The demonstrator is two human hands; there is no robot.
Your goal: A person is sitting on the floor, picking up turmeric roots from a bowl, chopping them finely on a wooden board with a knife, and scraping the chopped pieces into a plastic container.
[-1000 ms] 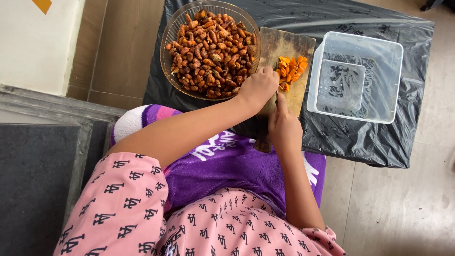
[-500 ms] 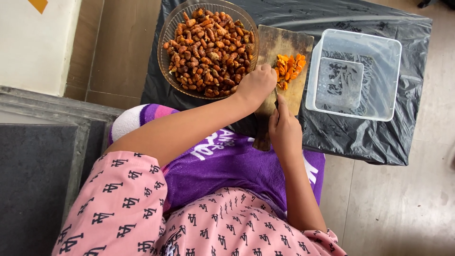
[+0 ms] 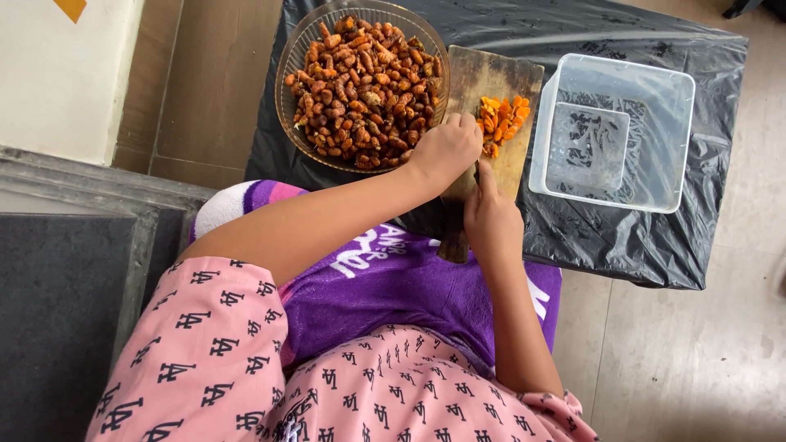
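Head view, chopping at wooden cutting board [image 3: 491,78].
Left hand [image 3: 446,147] curled over a root; right hand [image 3: 490,219] closed on knife handle; orange slices [image 3: 501,121] just beyond.

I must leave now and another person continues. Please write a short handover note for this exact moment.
Left hand: pressed down on the wooden cutting board, fingers curled; what is under it is hidden.
Right hand: at the board's near edge, forefinger out; any tool is hidden.
Done: a small pile of orange cut pieces on the board.
Left: the glass bowl is heaped with brown roots; the clear plastic tub holds no pieces.
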